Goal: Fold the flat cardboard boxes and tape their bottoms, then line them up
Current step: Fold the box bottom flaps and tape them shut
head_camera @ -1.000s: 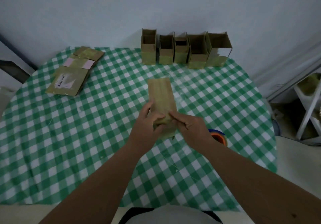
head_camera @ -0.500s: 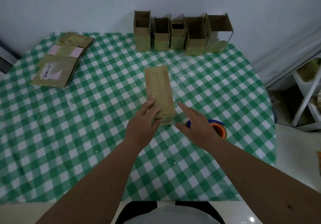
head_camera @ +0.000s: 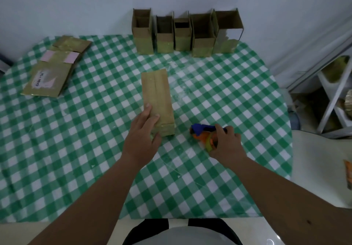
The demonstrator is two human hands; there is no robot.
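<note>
Head view: we see desk [head_camera: 57, 149] in green check cloth. Row of five folded boxes [head_camera: 182, 33] along far edge; stack of flat boxes [head_camera: 55, 67] near far left corner. Folded box [head_camera: 158, 96] lies mid-desk, our left hand [head_camera: 142, 140] resting on its near end, fingers straight. Our right hand [head_camera: 226, 145] grips tape dispenser [head_camera: 205, 133] just right of it.

Bare forearms — no sleeves — black-and-white garment [head_camera: 177, 231] below

Left hand [head_camera: 142, 140] pressing long folded brown cardboard box [head_camera: 157, 100] on green-checked tablecloth [head_camera: 76, 130]; right hand [head_camera: 225, 145] gripping orange-and-blue tape dispenser [head_camera: 204, 133].
</note>
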